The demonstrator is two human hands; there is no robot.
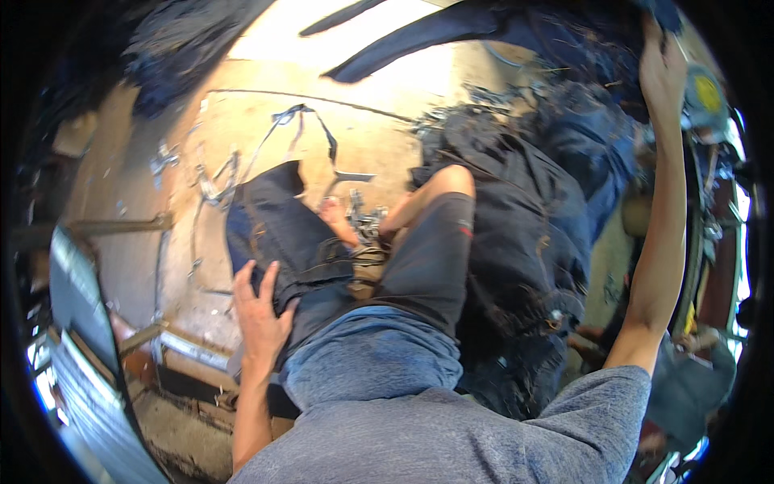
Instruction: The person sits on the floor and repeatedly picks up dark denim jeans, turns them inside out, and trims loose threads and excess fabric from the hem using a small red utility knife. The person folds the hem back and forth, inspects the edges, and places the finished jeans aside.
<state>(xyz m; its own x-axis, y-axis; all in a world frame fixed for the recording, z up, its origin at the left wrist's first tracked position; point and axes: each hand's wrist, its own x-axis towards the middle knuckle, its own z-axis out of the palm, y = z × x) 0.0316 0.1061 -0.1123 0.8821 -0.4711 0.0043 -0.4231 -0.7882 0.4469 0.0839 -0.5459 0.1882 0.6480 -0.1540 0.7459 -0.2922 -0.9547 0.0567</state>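
Note:
My left hand is open, fingers spread, at the edge of a dark denim garment with tan stitching that lies over my left thigh. My right arm is stretched far out to the right. At its end my right hand is closed on dark blue cloth near the picture's rim; the fingertips are partly hidden. The cloth appears to belong to a dark blue garment that spans the top of the view, with a long narrow part reaching left and loose threads on it.
A big heap of dark garments lies against my right side. Cloth strips and scraps litter the wooden floor around my bare feet. More dark clothes are piled at the far left. A grey panel stands at the left.

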